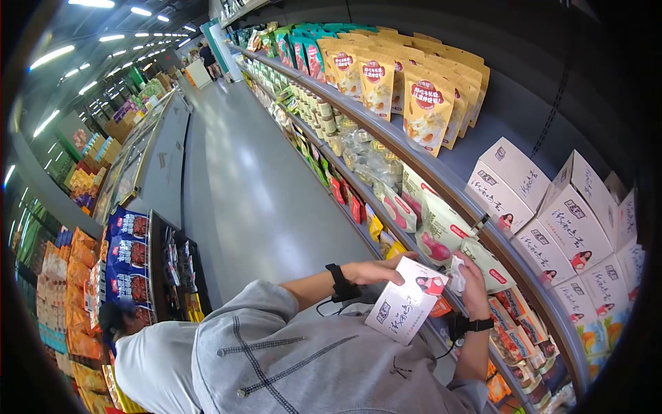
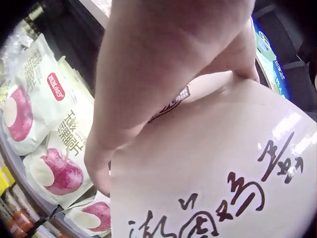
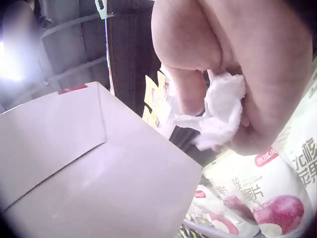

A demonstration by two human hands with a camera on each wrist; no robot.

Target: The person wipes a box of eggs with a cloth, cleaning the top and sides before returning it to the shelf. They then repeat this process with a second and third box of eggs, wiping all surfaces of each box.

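A white box point(image 1: 407, 301) with dark handwriting-style characters and a small figure in red is held by the left hand point(image 1: 376, 271) in front of the body. In the left wrist view, the left hand point(image 2: 173, 64) grips the box point(image 2: 213, 158) with fingers and thumb over its edges. The right hand point(image 1: 474, 284), just right of the box, holds a crumpled white tissue point(image 1: 456, 274). In the right wrist view, the right hand point(image 3: 233, 64) pinches the tissue point(image 3: 220, 111), apart from the box point(image 3: 114, 168), whose flap side faces that camera.
Similar white boxes point(image 1: 576, 214) are stacked on the shelf at right, beyond tan pouches point(image 1: 427, 110). White-green snack bags point(image 1: 439, 228) line the shelf below, beside the hands. An aisle floor point(image 1: 241, 179) runs ahead, with a low display case point(image 1: 162, 165) on its left.
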